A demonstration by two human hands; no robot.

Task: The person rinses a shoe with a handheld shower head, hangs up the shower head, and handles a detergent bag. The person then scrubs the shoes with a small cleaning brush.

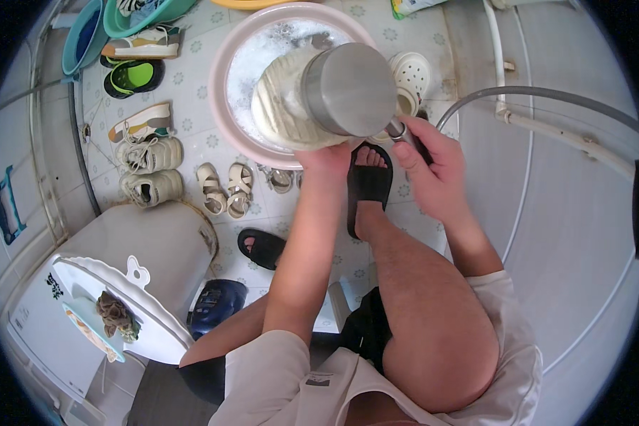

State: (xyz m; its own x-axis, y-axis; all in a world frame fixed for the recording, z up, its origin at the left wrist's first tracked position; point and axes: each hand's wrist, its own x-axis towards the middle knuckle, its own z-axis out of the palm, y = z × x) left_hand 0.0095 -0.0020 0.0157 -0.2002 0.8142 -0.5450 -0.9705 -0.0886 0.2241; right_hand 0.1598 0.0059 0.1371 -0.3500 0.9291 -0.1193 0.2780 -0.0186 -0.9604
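Observation:
In my left hand [324, 157] is a cream shoe [280, 106], held over a pink basin [222, 92] of sudsy water with its ridged sole showing. The fingers are partly hidden beneath the shoe. My right hand [437, 167] is wrapped round the dark handle of a metal water ladle [355, 89]. That ladle is tipped on its side against or just above the shoe, its flat round bottom toward me. Its mouth is hidden, so I cannot see whether water runs out.
Several shoes stand left of the basin, including cream sneakers [151, 155] and small sandals [239, 190]. A white clog [410, 74] sits right of it. Teal basins [145, 18] are at the far left. A grey hose [539, 92] arches along the right wall. A white toilet-like fixture [145, 231] stands left.

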